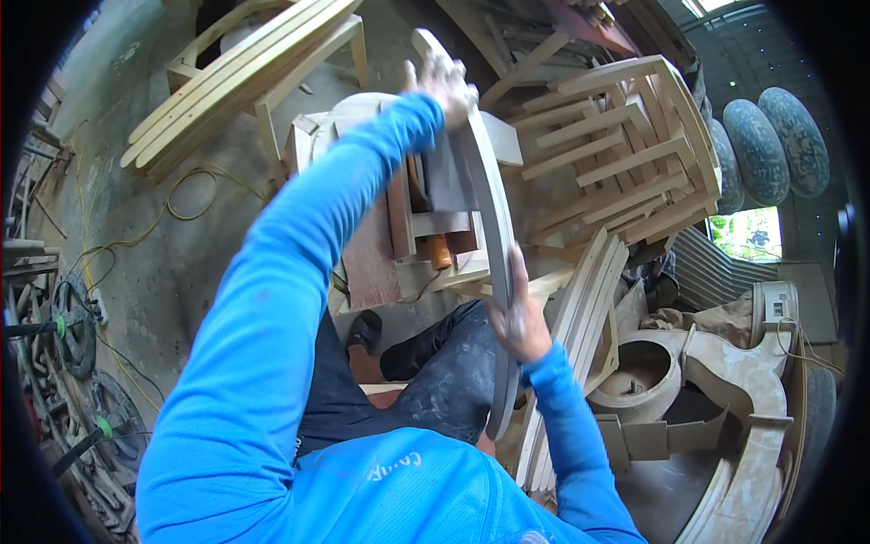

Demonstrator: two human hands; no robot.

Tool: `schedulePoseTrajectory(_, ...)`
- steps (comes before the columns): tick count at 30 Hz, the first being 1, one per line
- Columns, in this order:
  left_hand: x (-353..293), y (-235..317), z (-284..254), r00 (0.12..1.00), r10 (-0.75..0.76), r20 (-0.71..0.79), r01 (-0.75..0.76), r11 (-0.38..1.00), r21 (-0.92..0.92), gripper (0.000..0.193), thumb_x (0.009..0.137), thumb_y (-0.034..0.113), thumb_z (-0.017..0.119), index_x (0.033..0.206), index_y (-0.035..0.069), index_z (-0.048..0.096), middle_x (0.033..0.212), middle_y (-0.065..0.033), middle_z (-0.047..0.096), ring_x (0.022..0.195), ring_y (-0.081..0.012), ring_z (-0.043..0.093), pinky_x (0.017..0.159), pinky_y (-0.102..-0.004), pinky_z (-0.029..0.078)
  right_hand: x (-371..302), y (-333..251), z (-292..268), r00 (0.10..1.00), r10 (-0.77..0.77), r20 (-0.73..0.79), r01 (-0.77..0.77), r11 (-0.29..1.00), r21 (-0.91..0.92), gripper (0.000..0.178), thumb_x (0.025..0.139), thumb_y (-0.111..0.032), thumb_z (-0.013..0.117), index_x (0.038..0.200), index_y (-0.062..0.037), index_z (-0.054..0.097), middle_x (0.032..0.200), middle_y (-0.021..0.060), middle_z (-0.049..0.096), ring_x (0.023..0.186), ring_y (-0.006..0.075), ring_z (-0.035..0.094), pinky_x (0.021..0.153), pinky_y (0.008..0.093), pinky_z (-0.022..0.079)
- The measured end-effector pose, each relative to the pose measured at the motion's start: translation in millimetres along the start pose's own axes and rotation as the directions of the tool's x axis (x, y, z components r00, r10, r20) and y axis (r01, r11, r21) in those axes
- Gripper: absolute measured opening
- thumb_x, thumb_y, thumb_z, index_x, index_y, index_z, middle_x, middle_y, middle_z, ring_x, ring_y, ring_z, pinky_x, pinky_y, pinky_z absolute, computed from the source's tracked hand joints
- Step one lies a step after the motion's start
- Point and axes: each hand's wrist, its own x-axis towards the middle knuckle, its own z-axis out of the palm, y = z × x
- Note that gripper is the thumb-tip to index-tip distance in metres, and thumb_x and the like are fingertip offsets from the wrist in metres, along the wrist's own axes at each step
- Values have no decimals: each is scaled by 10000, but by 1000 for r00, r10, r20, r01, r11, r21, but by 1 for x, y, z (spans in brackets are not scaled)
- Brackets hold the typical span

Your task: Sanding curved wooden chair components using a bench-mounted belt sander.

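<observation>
A long curved wooden piece [494, 195] runs from the far side down past my right thigh. Near its far end, my left hand [441, 88] is closed over it, slightly blurred. Lower down, my right hand [524, 319] grips the same piece, one finger stretched along its right side. Just left of the wood is a wooden stand [399, 213] bearing a dark grey flat surface [450, 172], which looks like a sanding belt. Below that surface sticks out an orange handle [439, 252]. The curved piece lies against or very close to the grey surface; I cannot tell which.
Wooden frames [625, 154] are stacked at right, beside long slats [580, 317]. More long slats [245, 82] rest on a frame at far left. A yellow cable [186, 204] crosses the floor. A large band saw [725, 363] stands at lower right.
</observation>
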Motion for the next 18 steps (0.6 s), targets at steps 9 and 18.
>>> schedulePoseTrajectory(9,-226,99,-15,991,62,-117,-116,836,-536,1008,929,557,625,1624,-23,182,1686,-309,119,1598,-416,29,1256,-626,34,-212,-32,-48,947,310,-81,-301,948,104,954,886,17,670,1660,-110,127,1241,325,655,1070,366,723,895,424,576)
schedulePoseTrajectory(18,-307,302,-127,831,254,-495,-470,-157,-869,690,925,125,716,1487,-5,336,1186,-157,515,1122,-237,564,883,-449,550,-179,-118,-127,781,-190,-595,-37,937,-347,800,933,-194,781,1561,7,328,1278,223,651,1087,288,680,914,401,538)
